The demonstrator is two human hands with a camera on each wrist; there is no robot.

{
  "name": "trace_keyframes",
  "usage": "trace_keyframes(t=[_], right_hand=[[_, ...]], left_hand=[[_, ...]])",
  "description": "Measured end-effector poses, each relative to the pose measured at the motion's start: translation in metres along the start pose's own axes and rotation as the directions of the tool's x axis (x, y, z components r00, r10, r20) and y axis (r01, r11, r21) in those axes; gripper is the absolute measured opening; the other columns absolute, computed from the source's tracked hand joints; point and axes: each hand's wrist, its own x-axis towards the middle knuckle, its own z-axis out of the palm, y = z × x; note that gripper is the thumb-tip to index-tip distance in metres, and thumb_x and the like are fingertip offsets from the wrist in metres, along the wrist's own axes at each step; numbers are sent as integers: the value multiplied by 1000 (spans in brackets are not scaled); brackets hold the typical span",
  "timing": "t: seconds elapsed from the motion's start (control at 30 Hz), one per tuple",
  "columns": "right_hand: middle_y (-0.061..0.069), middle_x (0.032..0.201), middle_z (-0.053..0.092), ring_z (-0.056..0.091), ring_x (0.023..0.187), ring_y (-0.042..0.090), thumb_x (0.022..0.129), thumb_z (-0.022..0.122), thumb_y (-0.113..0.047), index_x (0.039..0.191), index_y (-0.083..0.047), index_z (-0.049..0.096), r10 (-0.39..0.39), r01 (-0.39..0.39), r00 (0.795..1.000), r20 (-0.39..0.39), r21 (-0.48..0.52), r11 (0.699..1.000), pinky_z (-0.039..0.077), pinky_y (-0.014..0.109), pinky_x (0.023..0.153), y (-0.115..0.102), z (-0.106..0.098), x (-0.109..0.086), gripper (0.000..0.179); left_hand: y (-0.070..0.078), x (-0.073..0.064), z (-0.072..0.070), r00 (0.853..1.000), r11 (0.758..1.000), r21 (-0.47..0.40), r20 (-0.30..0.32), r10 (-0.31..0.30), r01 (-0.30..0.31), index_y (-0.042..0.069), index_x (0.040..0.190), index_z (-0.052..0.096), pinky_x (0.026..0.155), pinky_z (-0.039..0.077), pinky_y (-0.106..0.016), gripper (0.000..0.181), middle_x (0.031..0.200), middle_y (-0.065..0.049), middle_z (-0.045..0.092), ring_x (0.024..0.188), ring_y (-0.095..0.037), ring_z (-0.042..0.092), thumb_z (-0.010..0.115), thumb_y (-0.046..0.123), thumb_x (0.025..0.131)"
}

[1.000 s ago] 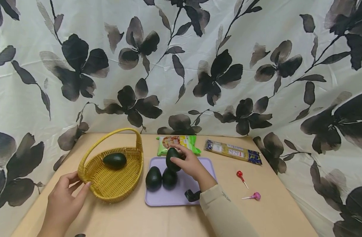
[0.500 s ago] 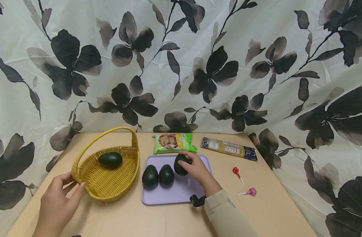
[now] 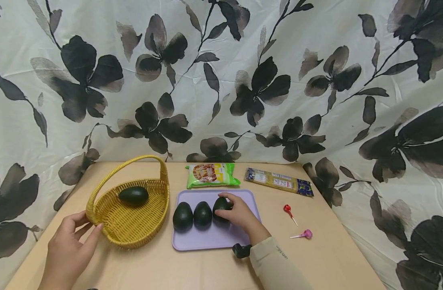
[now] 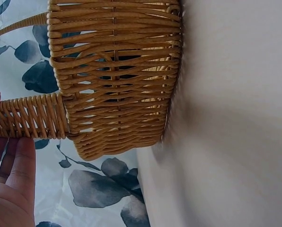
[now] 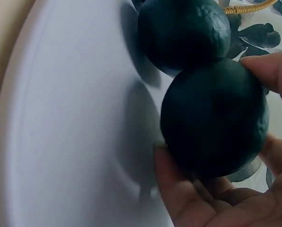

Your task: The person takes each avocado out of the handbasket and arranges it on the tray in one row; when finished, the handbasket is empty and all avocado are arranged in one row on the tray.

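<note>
My left hand [image 3: 71, 245] pinches the base of the handle of a yellow wicker basket [image 3: 145, 233]; the woven wall [image 4: 117, 85] fills much of the left wrist view. Inside the basket lies one dark green avocado [image 3: 133, 196]. To its right is a lilac tray [image 3: 203, 243] with three avocados in a row. The left avocado [image 3: 183, 216] and middle avocado [image 3: 202, 215] stand free of any hand. Around the right avocado [image 5: 214, 118] curl the fingers and thumb of my right hand [image 3: 241, 213], at the tray's right part. It appears to touch its neighbour.
Behind the tray lies a green snack packet [image 3: 212, 175], with a long noodle-like packet [image 3: 279, 182] to its right. A red lollipop [image 3: 287, 208] and a pink lollipop [image 3: 307, 234] lie right of the tray. A floral cloth [image 3: 214, 80] hangs behind the table.
My right hand has moved the avocado right and down, from behind the middle one to the end of the row. The middle avocado now stands more upright. My left hand keeps its hold.
</note>
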Motion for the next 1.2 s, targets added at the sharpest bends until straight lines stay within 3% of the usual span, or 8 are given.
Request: trace_keyframes(t=[0.3,0.63,0.87,1.2], right_hand=[[17,119,66,62,104,27,80,86,-37,143,-13,57,66,-66,998,-11,-39,997,59,41,87,4,5,-5,73],[21,139,59,57,127,34,87,78,-46,148,-17,53,59,-58,998,4,-102,993,53,56,108,3,-2,-7,72],[19,141,59,56,127,34,90,76,-43,147,-19,55,60,-60,998,0,-111,992,53,56,108,-3,-11,-9,65],[18,140,61,59,127,35,93,72,-39,146,-16,55,41,-45,999,-22,-229,972,55,56,106,-16,-21,-14,61]], left_hand=[[-1,0,-2,1000,1000,4,16,-2,2,-6,133,51,85,40,12,54,128,-21,61,100,32,37,78,0,87],[-1,0,-2,1000,1000,3,19,-13,13,-6,133,50,84,41,11,54,130,-22,60,100,32,37,78,1,88],[0,-1,-2,999,999,14,28,-44,44,-5,135,49,84,40,12,54,132,-21,60,99,31,36,77,3,89],[0,0,-1,999,999,15,34,-42,42,-5,135,49,84,39,12,55,132,-22,60,100,31,36,78,3,89]])
